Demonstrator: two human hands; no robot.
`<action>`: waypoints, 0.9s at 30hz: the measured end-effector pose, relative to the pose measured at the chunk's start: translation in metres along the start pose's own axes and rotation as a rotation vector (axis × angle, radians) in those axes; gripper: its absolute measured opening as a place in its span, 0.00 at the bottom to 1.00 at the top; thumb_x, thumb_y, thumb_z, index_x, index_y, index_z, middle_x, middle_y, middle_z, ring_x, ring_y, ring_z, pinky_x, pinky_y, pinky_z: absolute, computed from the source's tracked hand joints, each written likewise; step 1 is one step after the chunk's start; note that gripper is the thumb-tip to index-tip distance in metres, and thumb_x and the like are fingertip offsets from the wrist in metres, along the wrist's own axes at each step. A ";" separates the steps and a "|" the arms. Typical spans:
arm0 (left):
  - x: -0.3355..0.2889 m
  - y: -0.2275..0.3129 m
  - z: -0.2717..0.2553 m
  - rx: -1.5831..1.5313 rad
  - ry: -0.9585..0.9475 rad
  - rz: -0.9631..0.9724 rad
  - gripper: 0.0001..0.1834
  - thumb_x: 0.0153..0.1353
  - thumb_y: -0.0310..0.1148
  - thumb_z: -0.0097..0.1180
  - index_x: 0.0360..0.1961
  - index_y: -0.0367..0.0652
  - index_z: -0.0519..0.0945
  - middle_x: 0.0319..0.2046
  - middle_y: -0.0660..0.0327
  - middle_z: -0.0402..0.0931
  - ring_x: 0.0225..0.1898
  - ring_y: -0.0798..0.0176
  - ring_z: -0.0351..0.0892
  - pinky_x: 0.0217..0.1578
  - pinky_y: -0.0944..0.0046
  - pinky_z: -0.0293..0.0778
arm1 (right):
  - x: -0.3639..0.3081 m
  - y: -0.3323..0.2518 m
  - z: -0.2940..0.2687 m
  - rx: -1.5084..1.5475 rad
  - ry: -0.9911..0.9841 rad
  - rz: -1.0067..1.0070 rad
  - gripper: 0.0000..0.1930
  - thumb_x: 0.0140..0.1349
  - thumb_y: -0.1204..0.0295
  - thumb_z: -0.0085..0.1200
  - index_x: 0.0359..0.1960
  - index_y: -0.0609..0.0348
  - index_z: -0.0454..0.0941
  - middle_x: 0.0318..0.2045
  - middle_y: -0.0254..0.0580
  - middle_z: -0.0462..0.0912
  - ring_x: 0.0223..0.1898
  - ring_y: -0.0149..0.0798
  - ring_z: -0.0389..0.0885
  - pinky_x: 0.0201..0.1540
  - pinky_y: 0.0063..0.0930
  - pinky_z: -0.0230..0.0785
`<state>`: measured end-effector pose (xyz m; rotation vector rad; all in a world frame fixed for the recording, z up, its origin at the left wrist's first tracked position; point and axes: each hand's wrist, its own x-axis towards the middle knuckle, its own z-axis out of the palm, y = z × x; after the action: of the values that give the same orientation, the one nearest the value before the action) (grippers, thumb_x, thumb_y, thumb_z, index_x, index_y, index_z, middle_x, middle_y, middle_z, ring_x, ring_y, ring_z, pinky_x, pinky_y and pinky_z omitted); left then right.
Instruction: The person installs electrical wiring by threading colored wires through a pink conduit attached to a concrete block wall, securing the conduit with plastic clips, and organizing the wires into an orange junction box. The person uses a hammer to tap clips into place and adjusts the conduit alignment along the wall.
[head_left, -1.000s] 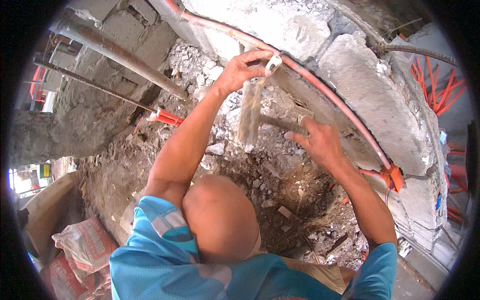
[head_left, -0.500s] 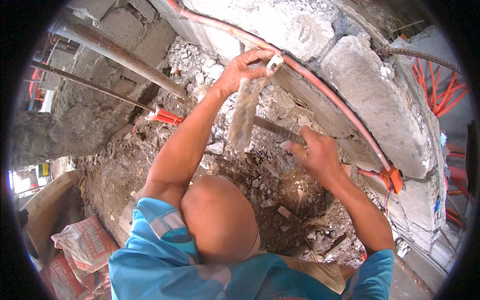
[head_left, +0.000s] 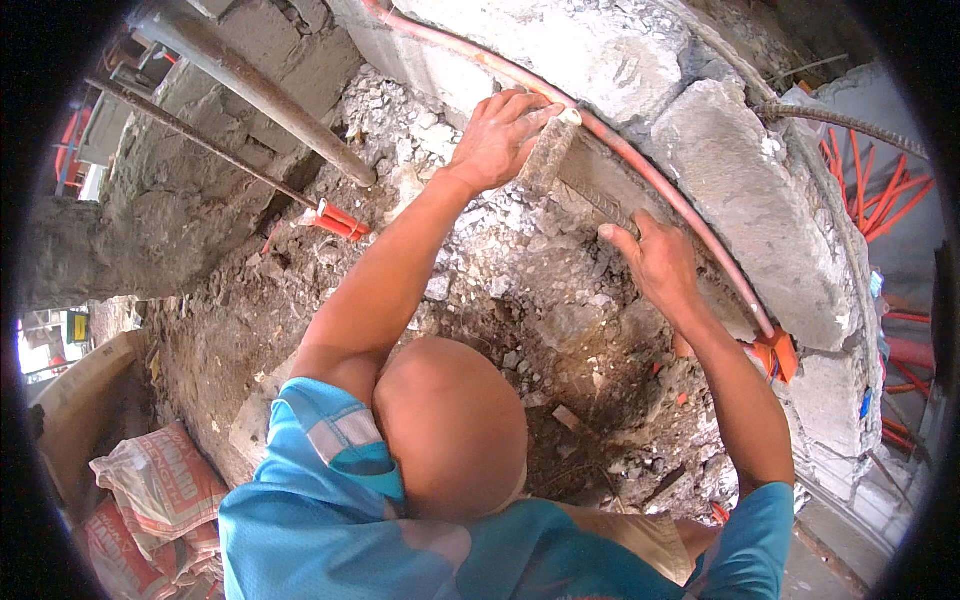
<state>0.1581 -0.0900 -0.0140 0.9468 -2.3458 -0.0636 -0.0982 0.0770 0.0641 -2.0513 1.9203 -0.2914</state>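
My left hand (head_left: pixel 503 140) is at the upper middle, its fingertips closed against the orange conduit (head_left: pixel 655 178) that runs along the broken concrete. They pinch a small pale piece, now mostly hidden by the hammer head. My right hand (head_left: pixel 662 262) grips the ribbed metal handle of a hammer (head_left: pixel 549 158). The hammer's dusty, block-like head lies beside my left fingertips, at the small piece and close to the conduit; whether it touches either, I cannot tell. At the conduit's lower end sits an orange box (head_left: pixel 777 356).
My knee (head_left: pixel 450 425) rises at the lower middle. Rubble (head_left: pixel 560 330) covers the ground. A metal pole (head_left: pixel 260 95), a thin rod (head_left: pixel 200 142) and short orange pipes (head_left: pixel 340 220) stand left. Printed sacks (head_left: pixel 165 480) lie lower left. Rebar (head_left: pixel 850 120) juts out right.
The hammer has swung up and right from below my left hand to its fingertips. My right hand has moved up and right. My left hand stays near the conduit.
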 end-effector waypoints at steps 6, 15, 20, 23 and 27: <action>-0.004 0.011 0.007 -0.160 -0.116 -0.252 0.34 0.71 0.36 0.60 0.76 0.76 0.70 0.66 0.59 0.75 0.61 0.47 0.78 0.60 0.49 0.76 | -0.016 -0.007 0.011 0.029 0.133 -0.129 0.33 0.70 0.41 0.57 0.39 0.67 0.80 0.24 0.65 0.82 0.31 0.68 0.84 0.36 0.59 0.74; -0.011 0.017 0.014 -0.483 -0.126 -0.344 0.37 0.70 0.44 0.62 0.78 0.77 0.64 0.63 0.50 0.81 0.55 0.40 0.85 0.55 0.48 0.81 | -0.007 -0.006 0.006 -0.060 -0.017 0.030 0.32 0.71 0.40 0.56 0.37 0.66 0.79 0.25 0.65 0.82 0.31 0.68 0.84 0.36 0.59 0.74; -0.016 0.009 0.021 -0.544 -0.103 -0.277 0.31 0.77 0.40 0.52 0.79 0.57 0.65 0.67 0.43 0.76 0.68 0.38 0.75 0.67 0.50 0.73 | -0.022 -0.028 -0.002 0.013 -0.003 -0.076 0.30 0.72 0.42 0.56 0.37 0.64 0.78 0.24 0.64 0.82 0.31 0.66 0.85 0.34 0.58 0.74; -0.011 0.029 0.014 -0.692 -0.125 -0.436 0.29 0.79 0.43 0.48 0.79 0.52 0.65 0.68 0.43 0.75 0.69 0.37 0.74 0.68 0.50 0.71 | -0.041 -0.044 -0.012 0.065 0.051 -0.327 0.29 0.72 0.43 0.57 0.36 0.63 0.78 0.23 0.63 0.82 0.29 0.66 0.84 0.33 0.57 0.74; -0.010 0.019 0.021 -0.588 -0.113 -0.383 0.31 0.79 0.48 0.50 0.80 0.63 0.62 0.62 0.43 0.80 0.62 0.35 0.79 0.61 0.46 0.76 | -0.042 -0.033 -0.001 0.145 0.110 -0.352 0.29 0.73 0.43 0.55 0.36 0.62 0.78 0.23 0.63 0.81 0.26 0.65 0.83 0.32 0.58 0.74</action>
<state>0.1401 -0.0736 -0.0316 1.0774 -2.0173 -0.9224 -0.0717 0.1200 0.0800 -2.3063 1.5333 -0.6169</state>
